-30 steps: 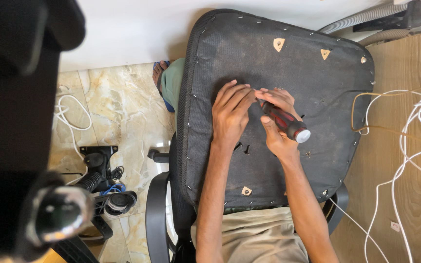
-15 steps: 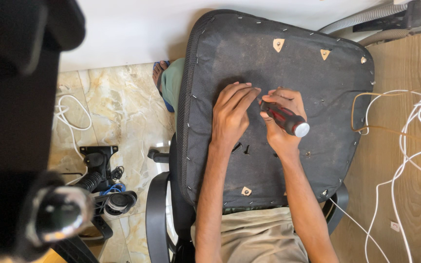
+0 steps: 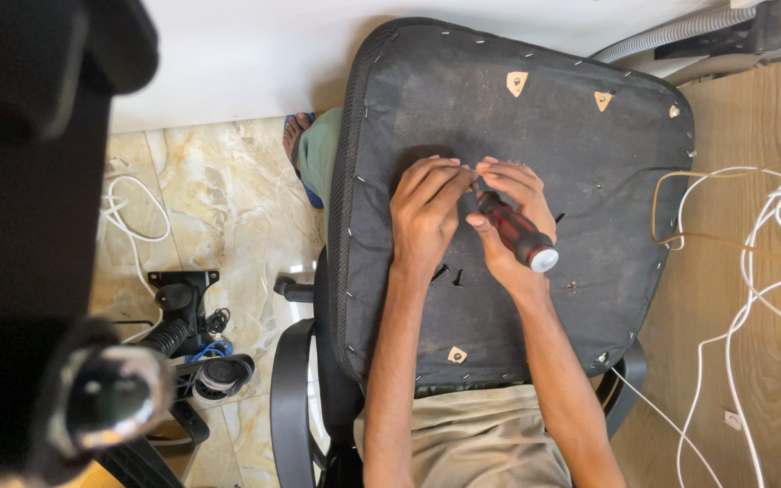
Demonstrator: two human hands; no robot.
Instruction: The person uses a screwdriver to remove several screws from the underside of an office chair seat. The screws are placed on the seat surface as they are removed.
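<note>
Red-and-black screwdriver (image 3: 515, 232) gripped in the right hand (image 3: 510, 217), over the middle of the upturned chair seat (image 3: 589, 154), black fabric underside facing up. Long axis slanted: silver-capped handle end low and to the right, toward the body; shaft running up and to the left, tip hidden under the fingers where both hands meet. Right hand closed around the handle, thumb along its left flank, fingers curled over the front end near the tip. Left hand (image 3: 427, 217) just beside it on the left, palm down on the fabric, fingers stretched rightward and bunched at the tip's spot, touching or nearly touching the right fingertips; whether pinching a small fastener there, cannot tell. Working point thus between the two sets of fingertips, slightly nearer the left hand's reach, with the tool bearing in from the lower right. Two loose dark screws (image 3: 449, 273) on the fabric just below the left wrist, near but apart from both hands. Bare wooden mounting patches (image 3: 517, 82) near the seat's far edge and one close to the near edge. Outward: white cables (image 3: 770, 235) over the wooden floor on the right, marble tiles (image 3: 228, 199) and a black chair mechanism (image 3: 181, 303) on the left.
</note>
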